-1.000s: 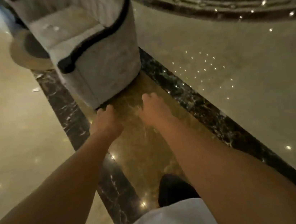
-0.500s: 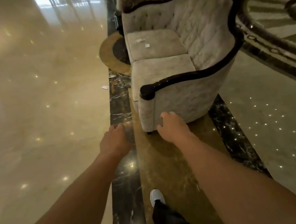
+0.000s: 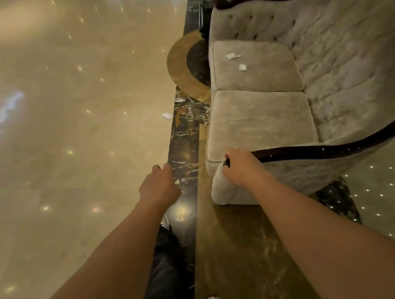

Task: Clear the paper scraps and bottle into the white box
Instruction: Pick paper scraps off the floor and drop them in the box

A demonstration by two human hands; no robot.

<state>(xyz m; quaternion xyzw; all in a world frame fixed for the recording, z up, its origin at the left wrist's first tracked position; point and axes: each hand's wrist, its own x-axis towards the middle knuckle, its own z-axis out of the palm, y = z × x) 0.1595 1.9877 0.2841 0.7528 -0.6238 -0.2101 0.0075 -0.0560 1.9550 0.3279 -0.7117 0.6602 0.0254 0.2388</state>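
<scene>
3 paper scraps (image 3: 233, 55), 1 sofa (image 3: 260, 118), 2 hands (image 3: 159, 185)

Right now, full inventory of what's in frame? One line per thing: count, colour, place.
pale velvet tufted sofa with dark glossy wood trim: 1, cream-grey, right of centre on the floor
white paper scraps on the sofa: 2, white, far seat cushion, apart from each other
white paper scrap on the floor: 1, white, left of the sofa at the edge of the dark strip
polished marble floor: 1, beige with a black veined strip and a round inlay
bottle, white box: none visible
legs: 2, dark trousers, white shoes, bottom centre
left hand: 1, empty, loosely curled, over the dark strip
right hand: 1, on the sofa's near armrest end
</scene>
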